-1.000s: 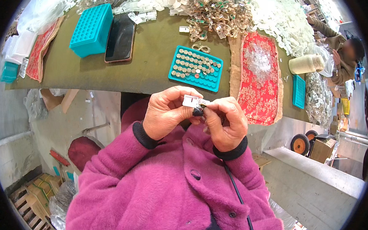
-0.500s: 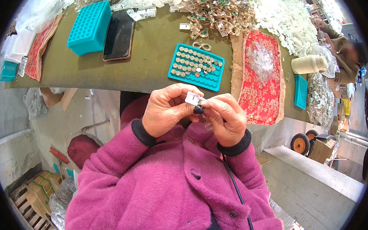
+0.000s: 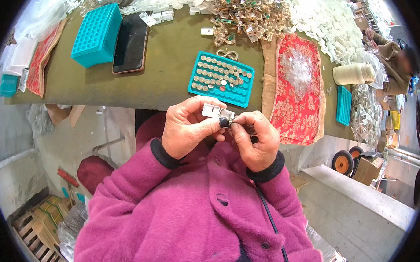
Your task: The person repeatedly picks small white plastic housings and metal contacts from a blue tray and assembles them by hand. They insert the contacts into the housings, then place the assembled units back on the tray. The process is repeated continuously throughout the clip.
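- An olive-green worktable (image 3: pixel 169 62) is stretching across the upper half of the frame, a teal tray (image 3: pixel 239 99) of round silvery discs (image 3: pixel 216 70) lying at upper centre
- A teal box (image 3: pixel 93 37) and a dark phone (image 3: pixel 131 45) are sitting side by side at upper left
- A tangle of wired pieces (image 3: pixel 249 14) is heaping up at top centre, beside a mound of white pieces (image 3: pixel 327 30) at upper right
- Below them, a red floral cloth (image 3: pixel 289 123) is bearing a scatter of clear bits (image 3: pixel 297 71)
- At far right a co-worker (image 3: pixel 390 60) in brown is sitting; a wooden pallet (image 3: pixel 34 237) is resting on the floor at lower left
- Both forearms, in magenta sleeves with black cuffs, are rising from the bottom of the frame and angling inward, the hands meeting at the centre just below the tray
- The left hand (image 3: pixel 184 127) is curling its fingers closed and gripping a small white plastic case (image 3: pixel 211 110) near frame centre, its thumb pressing toward a black bit (image 3: pixel 224 123)
- The right hand (image 3: pixel 257 140) is pinching, thumb against forefinger, a small part (image 3: pixel 231 122) at the case's right end, too tiny to make out
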Available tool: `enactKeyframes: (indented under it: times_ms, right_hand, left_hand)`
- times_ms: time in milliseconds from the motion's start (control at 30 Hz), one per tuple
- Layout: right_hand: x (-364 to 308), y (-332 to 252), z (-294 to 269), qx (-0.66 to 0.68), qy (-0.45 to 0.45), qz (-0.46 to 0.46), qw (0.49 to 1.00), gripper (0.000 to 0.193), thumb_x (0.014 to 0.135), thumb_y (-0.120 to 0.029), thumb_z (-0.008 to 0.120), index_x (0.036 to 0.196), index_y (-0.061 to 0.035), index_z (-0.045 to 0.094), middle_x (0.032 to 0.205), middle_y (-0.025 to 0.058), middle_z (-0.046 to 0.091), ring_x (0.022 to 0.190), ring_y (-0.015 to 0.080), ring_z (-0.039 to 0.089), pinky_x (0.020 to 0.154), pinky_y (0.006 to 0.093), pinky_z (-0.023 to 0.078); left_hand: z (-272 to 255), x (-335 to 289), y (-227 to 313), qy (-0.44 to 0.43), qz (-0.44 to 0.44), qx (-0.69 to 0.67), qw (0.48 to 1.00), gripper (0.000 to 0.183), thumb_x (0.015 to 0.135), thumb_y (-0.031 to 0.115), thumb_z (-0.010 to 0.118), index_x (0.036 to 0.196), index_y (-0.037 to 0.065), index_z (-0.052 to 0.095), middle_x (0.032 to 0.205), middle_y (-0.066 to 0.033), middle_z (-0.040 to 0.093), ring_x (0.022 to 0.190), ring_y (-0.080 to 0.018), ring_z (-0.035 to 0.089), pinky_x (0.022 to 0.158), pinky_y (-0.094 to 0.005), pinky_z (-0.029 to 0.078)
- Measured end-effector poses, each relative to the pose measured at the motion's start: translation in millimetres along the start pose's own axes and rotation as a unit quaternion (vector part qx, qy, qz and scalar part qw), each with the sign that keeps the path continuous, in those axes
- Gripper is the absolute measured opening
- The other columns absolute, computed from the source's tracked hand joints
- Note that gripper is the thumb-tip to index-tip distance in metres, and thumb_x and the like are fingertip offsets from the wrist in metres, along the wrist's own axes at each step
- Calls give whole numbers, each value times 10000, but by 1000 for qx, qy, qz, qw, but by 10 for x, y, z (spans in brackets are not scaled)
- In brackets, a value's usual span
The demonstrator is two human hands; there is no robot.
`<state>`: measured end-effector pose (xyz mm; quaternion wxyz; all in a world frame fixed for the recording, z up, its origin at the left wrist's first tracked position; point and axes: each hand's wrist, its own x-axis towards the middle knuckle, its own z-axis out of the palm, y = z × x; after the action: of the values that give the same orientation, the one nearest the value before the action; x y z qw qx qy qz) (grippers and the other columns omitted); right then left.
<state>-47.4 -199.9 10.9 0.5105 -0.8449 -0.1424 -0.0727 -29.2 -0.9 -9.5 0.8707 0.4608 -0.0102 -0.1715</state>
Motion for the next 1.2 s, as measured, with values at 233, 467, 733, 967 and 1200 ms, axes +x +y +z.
enactKeyframes:
  times_ms: [233,467,733,967,1200]
  right_hand:
    - [29,-19,16,4,10,21,1000,128,929,28,721,1008,-10,628,859,105,612,695,204,652,618,328,518]
    - [41,34,-39,86,-3,87,992,112,957,17,721,1021,-6,632,871,79,626,693,147,621,627,287,503]
    - [1,-85,-45,228,-1,187,956,71,991,-16,709,995,-4,639,858,19,617,757,80,596,663,237,479]
    - [48,-106,-58,50,-39,75,995,104,984,-55,732,1023,1,653,847,20,612,753,89,595,646,242,471]
    - [23,-170,-39,200,-56,243,948,101,1009,-99,712,986,-12,667,847,-11,616,741,56,544,627,255,444]
  left_hand:
    - [-6,-1,38,-30,237,401,884,298,904,-112,690,1190,-25,685,951,-71,694,895,-168,711,765,-300,641]
    - [6,-32,-1,-10,-27,-32,999,334,946,7,746,1258,-29,631,1087,-125,723,854,-200,724,733,-327,646]
    - [-108,-14,-110,-61,-141,-214,965,360,980,132,742,1293,1,623,1059,-104,716,789,-178,677,700,-313,580]
    - [-113,-67,-103,-51,-111,-181,976,368,979,150,748,1292,-1,624,1011,-87,696,798,-166,653,682,-298,552]
    - [-189,-77,-152,-97,-158,-278,943,350,989,156,737,1290,12,629,973,-86,669,807,-161,612,646,-281,514]
